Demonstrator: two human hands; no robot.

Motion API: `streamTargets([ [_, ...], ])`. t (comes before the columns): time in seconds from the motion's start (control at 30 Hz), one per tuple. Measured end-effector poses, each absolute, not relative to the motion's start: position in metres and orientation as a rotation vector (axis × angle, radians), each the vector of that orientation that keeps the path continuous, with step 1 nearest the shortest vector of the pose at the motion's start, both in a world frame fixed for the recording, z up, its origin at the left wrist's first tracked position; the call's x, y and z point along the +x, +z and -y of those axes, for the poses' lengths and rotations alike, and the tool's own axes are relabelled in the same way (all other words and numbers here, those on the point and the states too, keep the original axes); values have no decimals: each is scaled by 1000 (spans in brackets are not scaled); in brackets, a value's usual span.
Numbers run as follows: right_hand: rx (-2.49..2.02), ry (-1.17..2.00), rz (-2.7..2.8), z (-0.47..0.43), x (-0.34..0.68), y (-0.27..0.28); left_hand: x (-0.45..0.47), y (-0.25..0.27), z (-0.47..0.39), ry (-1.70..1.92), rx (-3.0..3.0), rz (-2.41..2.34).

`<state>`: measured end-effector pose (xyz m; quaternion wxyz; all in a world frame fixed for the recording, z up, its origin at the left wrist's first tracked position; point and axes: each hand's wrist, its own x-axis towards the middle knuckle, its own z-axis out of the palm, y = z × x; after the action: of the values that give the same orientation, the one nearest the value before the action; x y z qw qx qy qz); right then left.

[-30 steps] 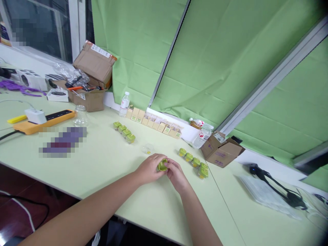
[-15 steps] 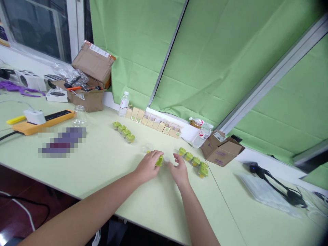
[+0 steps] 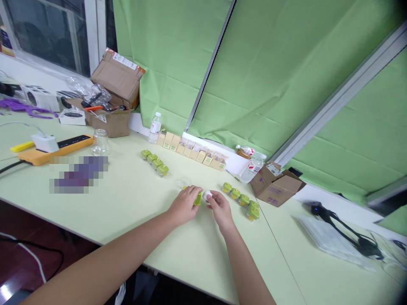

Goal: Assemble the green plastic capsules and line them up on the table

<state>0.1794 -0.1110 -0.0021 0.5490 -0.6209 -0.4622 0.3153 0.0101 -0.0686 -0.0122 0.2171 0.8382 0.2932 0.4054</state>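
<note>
My left hand (image 3: pixel 185 206) is closed around a green lid (image 3: pixel 197 198), turned on its side with its edge facing right. Just right of it, my right hand (image 3: pixel 220 208) pinches a small round white piece (image 3: pixel 207 194) between thumb and fingers. The lid and the white piece are close together, with a narrow gap between them. Behind my left hand stands a clear cup (image 3: pixel 183 183), partly hidden by the fingers. A row of small green-lidded containers (image 3: pixel 243 199) lies to the right of my right hand, and another green-lidded row (image 3: pixel 154 162) is at the back left.
Small tan boxes (image 3: pixel 188 149) line the wall beside a water bottle (image 3: pixel 154 128). Bottles (image 3: pixel 252 167) and an open carton (image 3: pixel 276 184) stand at the back right. Leftward are a glass jar (image 3: pixel 101 142), a power strip (image 3: pixel 68 148) and a filled cardboard box (image 3: pixel 111 121). A headset (image 3: pixel 346 231) lies far right.
My right hand has moved slightly left and its fingers have closed on the white piece, which has come up off the table. My left hand keeps the green lid in nearly the same place.
</note>
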Motion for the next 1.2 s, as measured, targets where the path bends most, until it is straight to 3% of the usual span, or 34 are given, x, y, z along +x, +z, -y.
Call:
streamTargets([
  [0.57,-1283,901,1209,121,166,10,10,-13,67,1057,2370,-986],
  [1.2,-1373,670,1530,124,159,-1,12,-26,64,939,2377,-938],
])
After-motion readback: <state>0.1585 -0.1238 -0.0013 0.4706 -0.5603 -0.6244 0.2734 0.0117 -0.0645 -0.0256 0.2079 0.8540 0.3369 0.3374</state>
